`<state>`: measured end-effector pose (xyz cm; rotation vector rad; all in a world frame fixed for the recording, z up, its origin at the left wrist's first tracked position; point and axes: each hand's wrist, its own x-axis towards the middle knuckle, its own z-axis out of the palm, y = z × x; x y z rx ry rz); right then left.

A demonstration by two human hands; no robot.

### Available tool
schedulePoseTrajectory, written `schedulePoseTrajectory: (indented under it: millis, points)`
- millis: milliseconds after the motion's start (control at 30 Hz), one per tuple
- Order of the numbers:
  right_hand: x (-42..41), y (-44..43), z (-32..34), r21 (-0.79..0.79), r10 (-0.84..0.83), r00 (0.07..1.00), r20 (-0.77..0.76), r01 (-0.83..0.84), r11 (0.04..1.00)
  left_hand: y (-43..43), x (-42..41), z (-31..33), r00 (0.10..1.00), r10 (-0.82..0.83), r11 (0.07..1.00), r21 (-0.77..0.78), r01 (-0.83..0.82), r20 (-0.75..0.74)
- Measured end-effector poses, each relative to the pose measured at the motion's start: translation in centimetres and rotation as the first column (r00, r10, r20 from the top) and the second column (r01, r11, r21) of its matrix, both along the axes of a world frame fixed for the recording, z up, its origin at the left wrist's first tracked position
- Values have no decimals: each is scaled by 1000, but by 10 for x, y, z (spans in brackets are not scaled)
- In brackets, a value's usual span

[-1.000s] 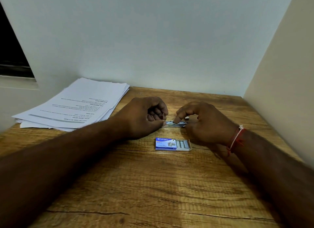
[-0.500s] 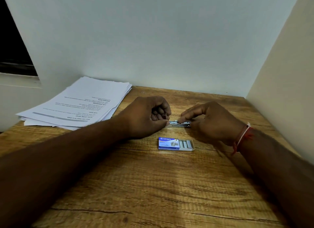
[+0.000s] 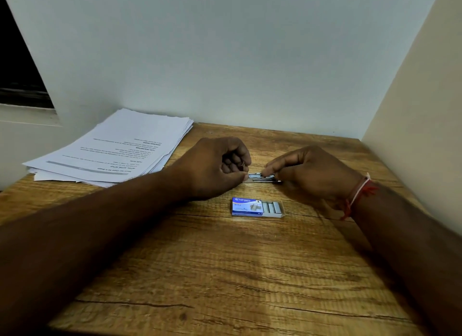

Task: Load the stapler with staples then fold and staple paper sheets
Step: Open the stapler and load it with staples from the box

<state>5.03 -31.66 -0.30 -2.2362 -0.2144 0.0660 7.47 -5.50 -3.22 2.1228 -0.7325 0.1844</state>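
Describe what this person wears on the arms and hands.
The left arm and right arm show no sleeves. The right wrist carries a red and white thread band with loose red ends. The left wrist wears nothing. Neither the left hand nor the right hand has a glove.

One small silver stapler [image 3: 260, 177], one blue cardboard staple box [image 3: 246, 206], seemingly three grey staple strips [image 3: 271, 207], one white paper stack [image 3: 120, 148].

shiny metal stapler [image 3: 261, 177], grainy wood table [image 3: 225, 273]
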Motion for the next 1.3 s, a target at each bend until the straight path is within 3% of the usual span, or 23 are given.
schedulePoseTrajectory:
  millis: [767,1167,1233,1300]
  points:
    - [-7,3,9,-53,-92,996,-8,92,994,-1,-4,3,1000,20,1000,-1,-20,-15]
    - [-4,-3,8,-82,-52,998,38,55,995,-1,-3,2,1000,20,1000,9,-20,-16]
    - [-4,-3,7,-35,-54,998,14,55,998,-1,-3,2,1000,14,1000,8,-14,-12]
    - [-1,-3,6,114,-132,991,21,129,985,0,-2,1,1000,11,1000,0,-11,-11]
